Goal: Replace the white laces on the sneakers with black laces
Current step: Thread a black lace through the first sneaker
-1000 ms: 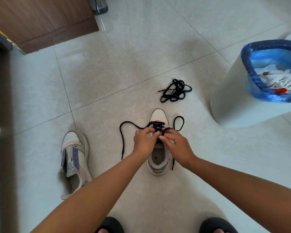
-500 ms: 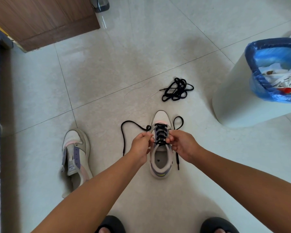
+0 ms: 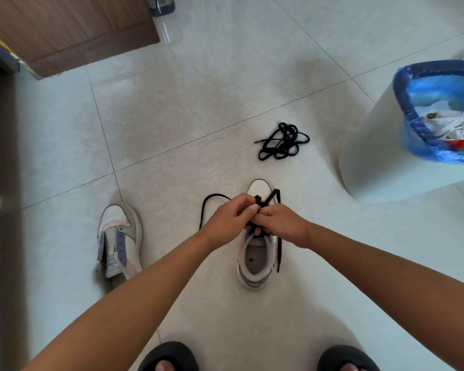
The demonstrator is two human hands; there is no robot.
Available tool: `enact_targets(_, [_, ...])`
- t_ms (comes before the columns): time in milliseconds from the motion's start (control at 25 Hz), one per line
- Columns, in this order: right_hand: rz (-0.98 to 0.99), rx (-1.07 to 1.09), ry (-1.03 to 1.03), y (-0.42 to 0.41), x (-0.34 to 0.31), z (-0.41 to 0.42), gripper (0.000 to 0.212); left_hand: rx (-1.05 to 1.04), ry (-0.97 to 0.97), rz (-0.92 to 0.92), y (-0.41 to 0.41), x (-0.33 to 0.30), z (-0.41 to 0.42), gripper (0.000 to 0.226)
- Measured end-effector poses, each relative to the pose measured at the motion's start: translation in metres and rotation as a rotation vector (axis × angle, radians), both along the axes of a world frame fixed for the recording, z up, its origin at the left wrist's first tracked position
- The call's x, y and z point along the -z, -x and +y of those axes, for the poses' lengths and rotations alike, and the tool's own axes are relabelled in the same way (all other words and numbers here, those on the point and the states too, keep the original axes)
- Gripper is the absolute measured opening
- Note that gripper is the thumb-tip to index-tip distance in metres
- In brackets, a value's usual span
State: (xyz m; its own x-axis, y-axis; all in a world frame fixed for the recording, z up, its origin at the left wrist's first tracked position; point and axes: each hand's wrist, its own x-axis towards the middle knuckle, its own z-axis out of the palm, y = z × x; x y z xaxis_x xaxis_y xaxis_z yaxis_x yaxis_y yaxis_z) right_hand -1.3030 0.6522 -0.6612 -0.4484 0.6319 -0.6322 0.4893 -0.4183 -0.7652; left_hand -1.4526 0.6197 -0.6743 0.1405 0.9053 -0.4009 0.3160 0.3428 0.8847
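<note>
Fingers of both hands curled and bunched together over the laced front of the sneaker (image 3: 256, 261), tips meeting at centre. Left hand (image 3: 229, 222) pinches the black lace (image 3: 206, 207); right hand (image 3: 281, 223) closes on the lace at the eyelets, thumb tucked under. Exact strand each finger holds: cannot tell, knuckles hide it.

Lace is threaded in crosses up the sneaker's front. One free end loops out left of the left hand and drops to the floor. The other runs far-right of the toe, then trails down the sneaker's right side to lie on the tile beside the heel.

Sneaker stands upright at centre, toe pointing far, opening near, white toe cap showing past the hands.

Second sneaker (image 3: 118, 242) lies to the left, well apart, no lace in it, tongue flopped open.

Spare black lace (image 3: 283, 141) sits in a loose tangle on the tile, far of the sneaker and slightly right.

Bin (image 3: 381, 156) at right, blue liner over the rim; white laces (image 3: 456, 128) heaped inside with a red item.

Wooden door (image 3: 65, 30) far left. Two dark slippers (image 3: 169, 357) at the near edge.
</note>
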Motion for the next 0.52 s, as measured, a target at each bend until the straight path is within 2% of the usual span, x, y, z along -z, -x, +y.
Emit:
enact_targets(80, [0.023,0.101,0.095,-0.004,0.004,0.000,0.027,0.124,0.003,0.220,0.013,-0.007,-0.003,0.014])
enact_targets(160, [0.063,0.241,0.205,-0.009,0.009,0.000,0.018,0.223,-0.075,0.418,0.021,-0.015,-0.010,0.028])
enact_targets(240, [0.098,0.350,0.315,-0.011,0.009,0.000,0.007,0.361,0.007,0.394,0.025,-0.019,-0.018,0.031])
enact_targets(360, [0.089,0.368,0.398,-0.010,0.009,-0.001,0.016,0.579,0.541,0.091,0.029,-0.020,-0.023,0.031])
enact_targets(440, [0.097,0.366,0.408,-0.011,0.011,0.002,0.026,0.610,0.827,0.137,0.039,-0.014,-0.018,0.042])
enact_targets(520, [0.068,0.295,0.345,-0.014,0.011,0.004,0.029,0.487,1.050,0.253,0.051,-0.006,-0.011,0.063])
